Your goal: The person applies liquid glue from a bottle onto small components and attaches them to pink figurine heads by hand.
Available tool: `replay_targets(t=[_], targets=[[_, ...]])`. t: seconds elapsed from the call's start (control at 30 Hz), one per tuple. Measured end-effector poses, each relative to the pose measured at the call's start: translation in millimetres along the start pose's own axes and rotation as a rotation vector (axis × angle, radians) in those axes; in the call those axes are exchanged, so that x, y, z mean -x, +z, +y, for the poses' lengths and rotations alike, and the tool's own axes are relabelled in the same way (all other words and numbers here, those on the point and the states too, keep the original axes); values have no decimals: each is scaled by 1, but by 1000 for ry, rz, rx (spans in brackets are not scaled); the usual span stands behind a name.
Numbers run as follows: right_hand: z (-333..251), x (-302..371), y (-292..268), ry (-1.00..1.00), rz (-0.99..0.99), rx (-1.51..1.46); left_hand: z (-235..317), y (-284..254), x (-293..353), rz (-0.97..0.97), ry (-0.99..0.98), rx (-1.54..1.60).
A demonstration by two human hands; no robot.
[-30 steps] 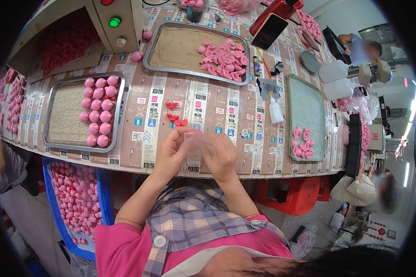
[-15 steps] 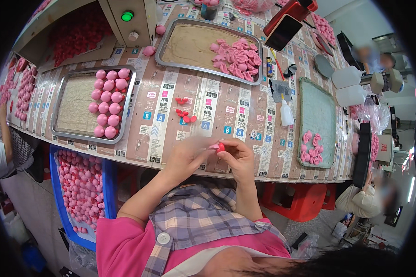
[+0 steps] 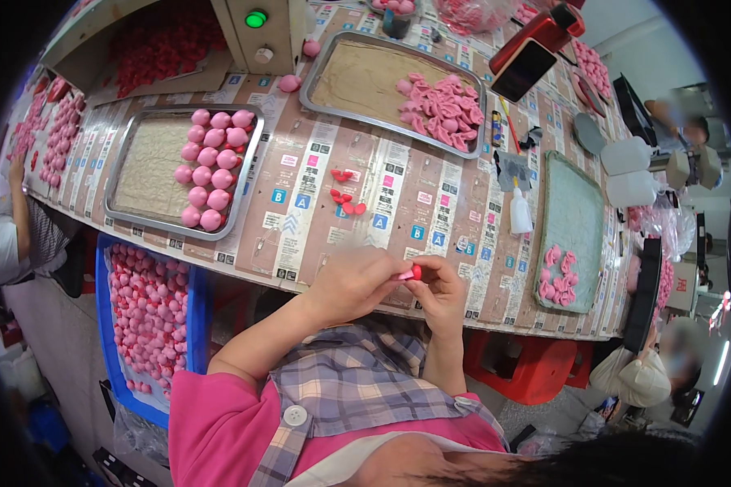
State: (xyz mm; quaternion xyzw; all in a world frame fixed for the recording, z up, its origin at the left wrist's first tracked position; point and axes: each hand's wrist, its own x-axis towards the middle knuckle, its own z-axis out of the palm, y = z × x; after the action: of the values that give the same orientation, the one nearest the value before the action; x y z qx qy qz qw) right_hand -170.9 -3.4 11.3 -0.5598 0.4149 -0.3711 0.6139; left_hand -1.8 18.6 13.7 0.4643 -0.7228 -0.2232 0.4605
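Above the table's near edge my two hands meet around one small part. My right hand [image 3: 442,297] pinches a small, rounded red piece [image 3: 417,271] between thumb and fingertips. Against it sits a little pink piece [image 3: 404,276], which my left hand [image 3: 351,281] has closed its fingertips on; its exact shape is mostly hidden. Just beyond my hands, several loose red pieces [image 3: 351,208] lie on the table. Left of them a metal tray [image 3: 150,166] holds rows of pink balls [image 3: 206,157] with bits of red showing.
A second metal tray [image 3: 353,77] bears a heap of pink, petal-like pieces [image 3: 443,109]. At right, a greenish tray [image 3: 577,195] carries a few more. A white squeeze bottle [image 3: 521,213] stands nearby. Below the table edge sits a blue crate [image 3: 108,325] of pink balls.
The whole view has shifted, so the table things appear farther right. My left fingers have come in closer to the small red and pink part; the right hand keeps its pinch.
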Motion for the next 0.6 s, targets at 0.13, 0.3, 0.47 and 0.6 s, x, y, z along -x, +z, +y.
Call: replay_targets(t=[0.13,0.3,0.47,0.6], targets=[[1,4,4,-104,28,91,1,-4,2,-27,23,14],[-4,0,0,13,-67,-197,-1,0,5,55,59,154],[-13,0,8,72,-24,-65,-1,-3,6,24,-79,199],[-2,-5,14,64,45,-48,-8,-7,3,-50,-40,59]])
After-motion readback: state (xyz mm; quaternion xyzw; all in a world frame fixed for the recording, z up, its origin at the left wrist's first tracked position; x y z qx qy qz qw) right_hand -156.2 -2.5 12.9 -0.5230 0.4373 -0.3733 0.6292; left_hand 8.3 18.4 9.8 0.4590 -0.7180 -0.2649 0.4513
